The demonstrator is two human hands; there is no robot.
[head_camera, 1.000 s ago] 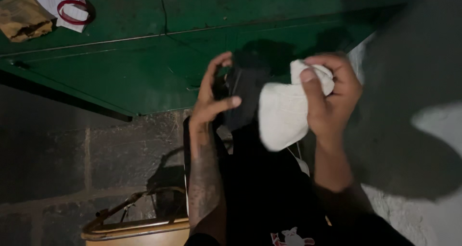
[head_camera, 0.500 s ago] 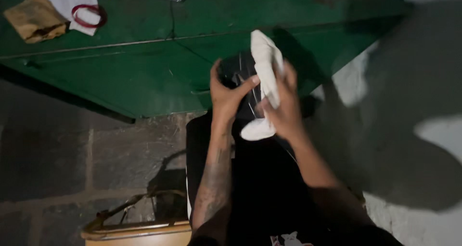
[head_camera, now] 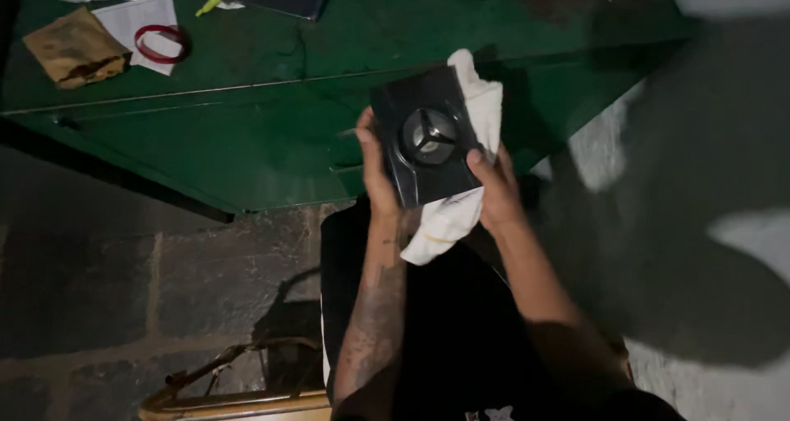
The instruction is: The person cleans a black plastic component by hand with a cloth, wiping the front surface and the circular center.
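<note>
Turned since a moment ago, black square part (head_camera: 428,137) now face-up, left hand (head_camera: 377,170) gripping its edge, right hand (head_camera: 494,192) holding white cloth (head_camera: 457,207) behind, green desk (head_camera: 247,75) beyond.

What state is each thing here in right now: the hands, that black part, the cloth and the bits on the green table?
Left hand: grips the panel's left edge.
Right hand: holds the panel's right edge, cloth under it.
Black panel: held up, round emblem facing the camera.
White cloth: bunched behind the panel, hanging below.
Red ring: lying flat on paper.
Brown rag: crumpled on the green table.
</note>
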